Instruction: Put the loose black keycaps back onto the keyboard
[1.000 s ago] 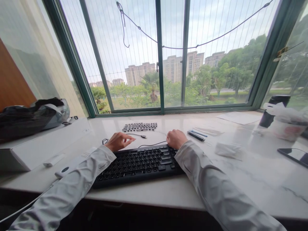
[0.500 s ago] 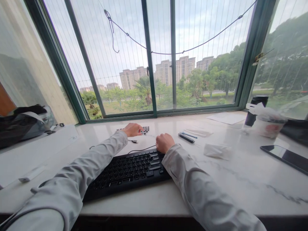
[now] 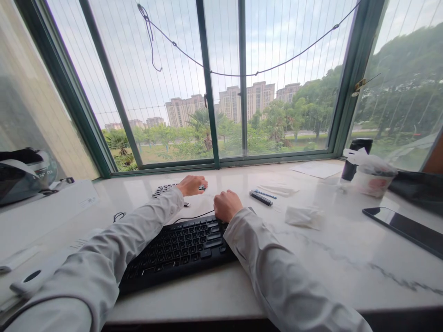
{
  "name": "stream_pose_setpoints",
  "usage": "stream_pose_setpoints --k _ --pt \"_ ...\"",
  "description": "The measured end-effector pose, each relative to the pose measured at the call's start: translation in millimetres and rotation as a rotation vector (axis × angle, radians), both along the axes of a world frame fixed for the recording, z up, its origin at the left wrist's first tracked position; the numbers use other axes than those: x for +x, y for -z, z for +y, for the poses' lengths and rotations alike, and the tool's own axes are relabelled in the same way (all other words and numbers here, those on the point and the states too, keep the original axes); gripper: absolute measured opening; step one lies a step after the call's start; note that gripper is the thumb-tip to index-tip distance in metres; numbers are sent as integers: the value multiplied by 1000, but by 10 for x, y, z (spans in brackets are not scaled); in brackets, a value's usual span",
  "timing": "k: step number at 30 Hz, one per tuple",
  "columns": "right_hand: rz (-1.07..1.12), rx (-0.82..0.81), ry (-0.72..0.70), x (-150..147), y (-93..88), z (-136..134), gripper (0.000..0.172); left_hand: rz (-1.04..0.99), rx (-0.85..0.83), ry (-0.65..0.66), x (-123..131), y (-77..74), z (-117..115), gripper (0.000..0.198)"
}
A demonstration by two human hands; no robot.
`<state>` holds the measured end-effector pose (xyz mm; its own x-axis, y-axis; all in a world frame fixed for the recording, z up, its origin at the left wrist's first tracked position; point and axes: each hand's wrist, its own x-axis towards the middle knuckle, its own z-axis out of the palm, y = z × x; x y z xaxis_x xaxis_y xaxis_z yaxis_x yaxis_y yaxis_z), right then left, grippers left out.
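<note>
Left grip (image 3: pixel 191 186) is hanging over the right-hand end of the loose keycaps (image 3: pixel 162 189), and I am not managing to tell whether its fingers are pinching one. Through the head view, the only one I am getting, the right grip (image 3: pixel 227 205) is sitting knuckles-up at the far right corner of the keyboard (image 3: pixel 187 244), fingers curled, and I cannot tell whether they are closing on anything. The keyboard is lying slantwise on the worktop (image 3: pixel 332 258), its left end passing behind the left sleeve (image 3: pixel 100 258). Going by what is showing, I am judging the work partway: most key positions are looking capless, some wide keys toward the right are looking capped, and the loose keycaps are lying in rows beyond, not seated. For edges, I am minding the worktop's front edge, running near the keyboard's near side, and the window frame (image 3: pixel 166 166), bounding the far side. A thin cable (image 3: pixel 194 216) is trailing behind the keyboard, and pen-like tools (image 3: pixel 261 198) are lying just beside the right grip. The widest room is opening rightward, between the right sleeve (image 3: pixel 277 263) and the phone (image 3: pixel 408 228).
</note>
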<state>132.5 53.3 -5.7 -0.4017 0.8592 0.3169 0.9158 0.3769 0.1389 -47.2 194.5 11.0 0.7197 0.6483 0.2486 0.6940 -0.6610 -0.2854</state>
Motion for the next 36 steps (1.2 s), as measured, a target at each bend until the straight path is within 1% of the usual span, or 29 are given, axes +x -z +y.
stream_pose_setpoints --k 3,7,10,13,15,18,21,23,26,31,33,36 --pt "10 23 -11 9 -33 -24 26 -125 7 9 -42 -105 -270 23" --pt "24 45 -25 -38 -66 -81 27 -272 2 67 -195 -193 -820 22" --pt "26 46 -43 -110 -79 -138 28 -375 -75 138 -328 -177 -1243 21" --pt "26 44 -67 -194 -89 -203 30 -469 -236 159 -423 -100 -1531 25" --pt "29 48 -84 -248 -94 -247 33 -522 -347 173 -461 -41 -1626 30" --pt "55 41 -100 -300 -103 -305 35 -543 -492 214 -500 20 -1680 34" --pt "139 -56 -144 -290 -144 -333 31 -571 -542 262 -535 40 -1707 34" --pt "230 -178 -223 -253 -199 -329 30 -588 -529 286 -558 47 -1729 35" --pt "304 -405 -326 -185 -295 -295 36 -594 -531 318 -581 56 -1771 35" --pt "271 -849 -490 -124 -374 -279 50 -564 -624 383 -560 41 -1905 34" --pt "226 -954 -511 -125 -372 -292 51 -570 -646 400 -537 36 -1971 33" --pt "157 -998 -513 -140 -352 -306 50 -597 -658 416 -501 50 -2042 33"
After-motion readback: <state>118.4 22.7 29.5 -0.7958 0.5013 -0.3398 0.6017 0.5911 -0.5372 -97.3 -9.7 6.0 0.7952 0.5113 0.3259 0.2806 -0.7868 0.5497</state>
